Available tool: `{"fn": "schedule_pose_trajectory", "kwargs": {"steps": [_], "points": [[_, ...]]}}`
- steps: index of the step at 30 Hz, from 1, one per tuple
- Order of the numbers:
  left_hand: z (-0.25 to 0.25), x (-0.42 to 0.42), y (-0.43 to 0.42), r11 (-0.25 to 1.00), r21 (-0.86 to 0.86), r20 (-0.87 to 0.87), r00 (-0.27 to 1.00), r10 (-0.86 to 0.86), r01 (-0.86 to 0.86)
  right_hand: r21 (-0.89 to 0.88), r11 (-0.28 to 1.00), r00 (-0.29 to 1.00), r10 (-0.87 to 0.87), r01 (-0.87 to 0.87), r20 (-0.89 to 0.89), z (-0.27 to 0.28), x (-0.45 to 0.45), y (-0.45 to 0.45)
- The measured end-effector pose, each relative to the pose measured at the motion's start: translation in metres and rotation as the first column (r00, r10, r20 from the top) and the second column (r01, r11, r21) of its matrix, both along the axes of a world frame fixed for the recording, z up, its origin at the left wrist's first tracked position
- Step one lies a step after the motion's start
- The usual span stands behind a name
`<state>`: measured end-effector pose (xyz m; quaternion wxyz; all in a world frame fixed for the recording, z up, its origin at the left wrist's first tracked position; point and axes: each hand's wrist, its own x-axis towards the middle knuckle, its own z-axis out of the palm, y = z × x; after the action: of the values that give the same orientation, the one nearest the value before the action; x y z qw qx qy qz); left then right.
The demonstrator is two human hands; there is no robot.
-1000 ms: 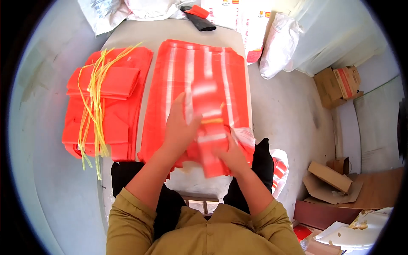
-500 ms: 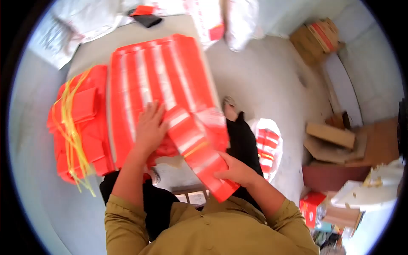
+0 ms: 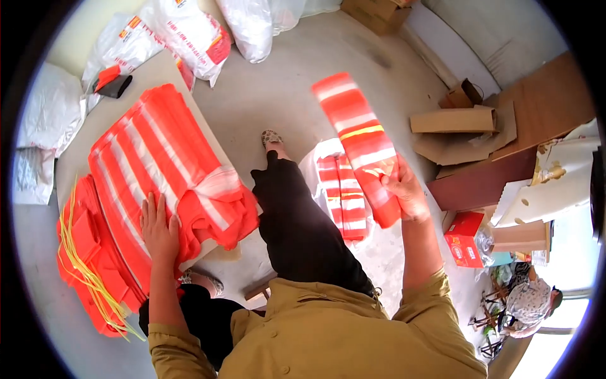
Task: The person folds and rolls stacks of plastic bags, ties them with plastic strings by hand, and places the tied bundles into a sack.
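My right hand grips the lower end of a folded orange-red reflective vest with silver stripes and a yellow band. The vest is held up over a white plastic bag on the floor, where similar folded vests lie. My left hand rests with fingers apart on a spread pile of orange-red striped fabric on the table. To its left are folded orange-red pieces with long yellow strips draped across them.
White sacks stand beyond the table. A black-and-red item lies at its far end. On the right are an open cardboard box and a red box. Another person is at the far lower right.
My right hand has carried the folded vest off the pile, up and to the right, over the bag. My left hand stays on the pile. The view has turned rightward.
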<state>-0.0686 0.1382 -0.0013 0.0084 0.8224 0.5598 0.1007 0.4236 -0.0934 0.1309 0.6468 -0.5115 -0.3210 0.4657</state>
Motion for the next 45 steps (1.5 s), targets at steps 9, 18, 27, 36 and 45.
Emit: {"fn": "schedule_pose_trajectory", "kwargs": {"steps": [9,18,27,36,45], "points": [[0.006,0.004,0.0,1.0,-0.012,-0.055,0.998,0.005,-0.006,-0.619,0.782,0.996,0.028,-0.072,-0.081,-0.303,0.046,-0.084],[-0.01,-0.004,0.007,0.999,0.04,-0.119,0.993,0.008,-0.004,-0.613,0.787,0.991,0.122,-0.065,0.052,-0.313,0.04,-0.083],[-0.006,-0.004,0.007,1.0,0.026,-0.137,0.991,-0.004,0.008,-0.614,0.788,0.996,-0.015,-0.042,-0.087,-0.376,0.003,-0.091],[-0.008,-0.004,0.006,0.999,0.046,-0.113,0.994,-0.011,0.017,-0.67,0.737,0.981,-0.182,0.09,-0.068,-0.389,0.007,-0.11],[-0.012,-0.008,0.008,0.998,0.06,-0.109,0.994,-0.023,0.029,-0.663,0.737,0.988,-0.042,0.132,0.15,-0.467,-0.013,-0.119]]}}
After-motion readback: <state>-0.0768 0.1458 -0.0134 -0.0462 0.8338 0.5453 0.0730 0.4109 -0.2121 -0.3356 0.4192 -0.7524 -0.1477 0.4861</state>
